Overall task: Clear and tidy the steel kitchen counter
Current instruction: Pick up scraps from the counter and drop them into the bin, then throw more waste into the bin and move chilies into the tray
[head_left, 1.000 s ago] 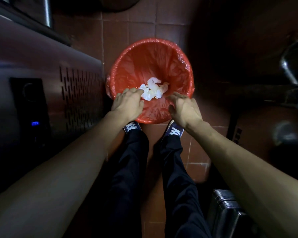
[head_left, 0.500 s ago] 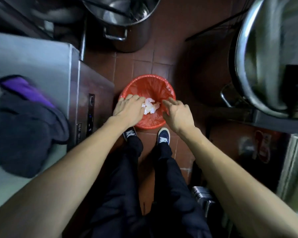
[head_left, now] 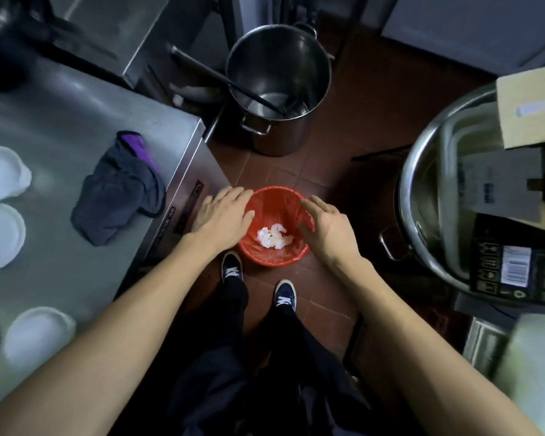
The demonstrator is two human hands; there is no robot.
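A red bin [head_left: 272, 258] with a red liner stands on the tiled floor in front of my feet. Crumpled white paper [head_left: 273, 236] lies at its bottom. My left hand [head_left: 222, 215] hovers over the bin's left rim, fingers relaxed and empty. My right hand [head_left: 324, 226] hangs over the right rim, fingers spread, holding nothing. The steel counter [head_left: 60, 127] runs along the left. On it lie a dark grey and purple cloth [head_left: 120, 190] and several white lids [head_left: 0, 237].
A tall steel stockpot [head_left: 279, 89] with a black ladle in it stands on the floor beyond the bin. At the right sits a large steel basin [head_left: 428, 196] holding a cardboard box [head_left: 530, 108] and a black carton [head_left: 516, 262].
The view has risen and pulled back from the bin, bringing the counter top, stockpot and basin into sight. Both hands have lifted away from the paper and spread apart over the rim.
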